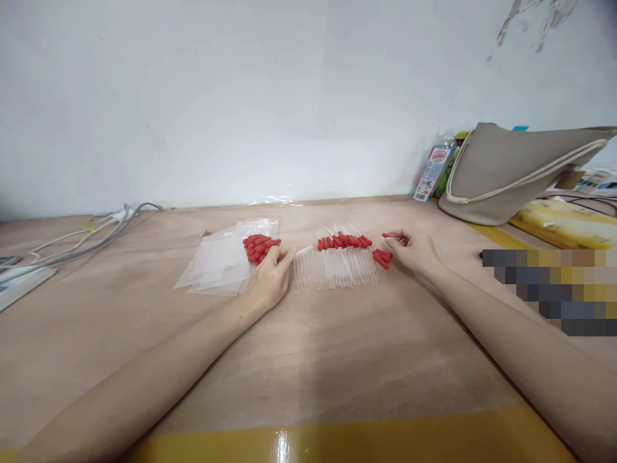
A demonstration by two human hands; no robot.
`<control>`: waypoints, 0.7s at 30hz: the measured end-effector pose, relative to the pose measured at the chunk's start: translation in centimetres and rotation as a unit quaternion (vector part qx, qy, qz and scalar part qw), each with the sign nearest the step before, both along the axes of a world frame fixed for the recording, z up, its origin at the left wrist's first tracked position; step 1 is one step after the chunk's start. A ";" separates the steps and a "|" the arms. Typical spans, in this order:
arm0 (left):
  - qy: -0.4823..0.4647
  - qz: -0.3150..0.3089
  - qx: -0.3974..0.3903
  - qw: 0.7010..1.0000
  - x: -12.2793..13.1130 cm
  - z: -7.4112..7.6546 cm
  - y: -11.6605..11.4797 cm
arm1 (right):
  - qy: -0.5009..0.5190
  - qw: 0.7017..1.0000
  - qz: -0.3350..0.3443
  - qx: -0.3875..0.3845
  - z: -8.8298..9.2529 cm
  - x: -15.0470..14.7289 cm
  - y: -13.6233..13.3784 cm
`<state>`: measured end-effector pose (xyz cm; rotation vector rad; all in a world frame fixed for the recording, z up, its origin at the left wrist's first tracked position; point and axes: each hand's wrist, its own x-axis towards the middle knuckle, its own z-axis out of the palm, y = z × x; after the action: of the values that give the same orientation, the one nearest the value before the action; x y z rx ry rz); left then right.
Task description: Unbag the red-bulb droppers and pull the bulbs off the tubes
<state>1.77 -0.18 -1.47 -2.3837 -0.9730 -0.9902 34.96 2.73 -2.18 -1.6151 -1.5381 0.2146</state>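
My left hand [274, 273] has its thumb and fingers pinched at the left end of a row of clear plastic combs [337, 267]; what it holds is too small to make out. Several red pieces [343, 240] lie in a line along the top of the combs. A pile of red pieces [258, 247] rests on clear plastic bags [216, 260], just left of that hand. My right hand [409, 249] pinches a small red piece [385, 236] at its fingertips. Below it, beside the combs' right end, lies a small red cluster [382, 258].
At the back right stand a bottle with a label [432, 172] and a grey bag [511, 170], with a yellow package [554, 222] beside them. Cables [123, 222] run across the table's left side. A white wall rises behind.
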 end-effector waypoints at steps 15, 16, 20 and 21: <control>0.018 -0.078 -0.113 0.990 0.4 0.6 -1.3 | -0.005 0.997 0.049 -0.057 -1.0 0.2 1.0; 0.013 -0.082 -0.134 0.987 0.4 0.6 -1.4 | -0.002 0.998 0.043 -0.052 -1.1 0.2 1.1; 0.003 -0.095 -0.161 0.982 0.4 0.8 -1.7 | 0.003 0.999 0.019 -0.033 -1.2 0.1 1.0; 0.005 -0.100 -0.157 0.983 0.3 0.9 -1.7 | 0.004 1.000 0.011 -0.029 -1.1 0.0 0.9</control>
<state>2.11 -1.92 -0.54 -2.7904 -0.9622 -0.9506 34.96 3.61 -3.24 -1.6415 -1.5571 0.2795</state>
